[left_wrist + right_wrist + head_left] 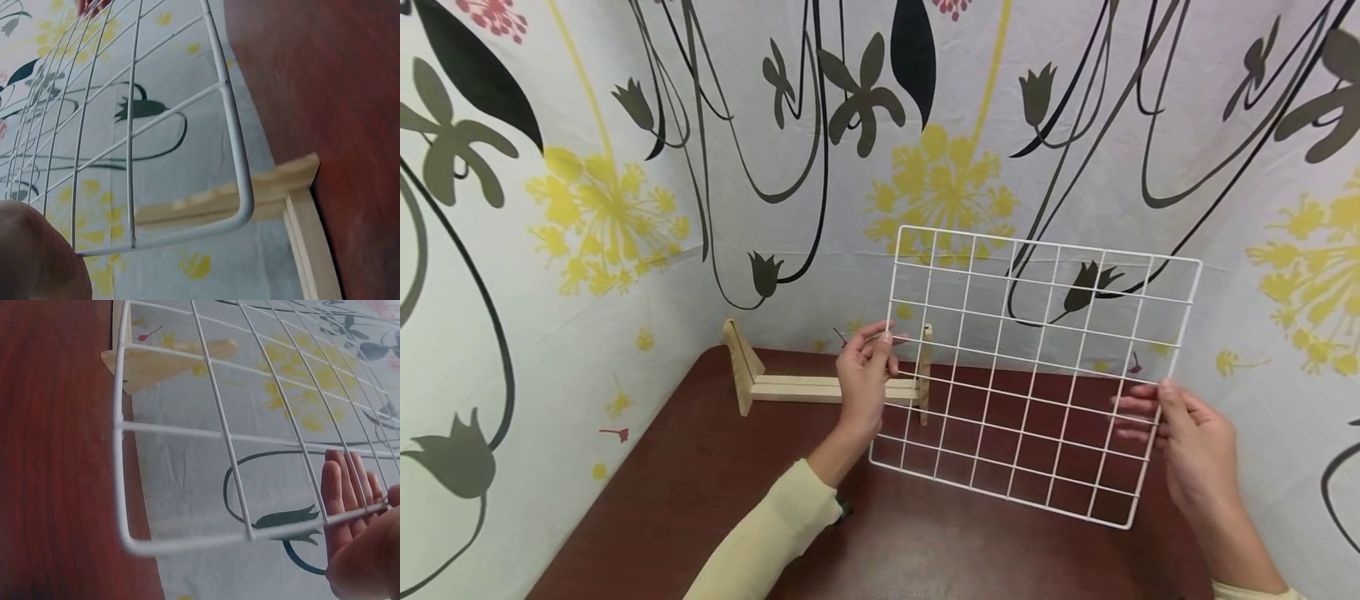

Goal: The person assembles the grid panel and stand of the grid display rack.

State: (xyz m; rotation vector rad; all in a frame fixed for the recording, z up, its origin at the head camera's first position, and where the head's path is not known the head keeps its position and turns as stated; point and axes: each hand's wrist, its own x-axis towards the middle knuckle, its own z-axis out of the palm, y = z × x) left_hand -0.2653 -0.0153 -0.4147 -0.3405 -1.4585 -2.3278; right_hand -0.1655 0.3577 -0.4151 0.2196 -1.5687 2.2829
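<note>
A white wire grid panel (1035,367) is held up above the table, tilted so its right side hangs lower. My left hand (865,379) grips its left edge between thumb and fingers. On the opposite edge, my right hand (1198,442) pinches the wire with the thumb in front and the fingers behind. The right wrist view shows those fingers (335,487) reaching behind the wires. In the left wrist view only part of the left hand (40,256) shows, beside the panel's edge.
A wooden stand (797,389) with two upright ends and a crossbar rests at the back of the dark red table (647,492). Floral fabric (760,167) hangs behind and along the sides. A small dark object (844,507) lies partly hidden by my left sleeve.
</note>
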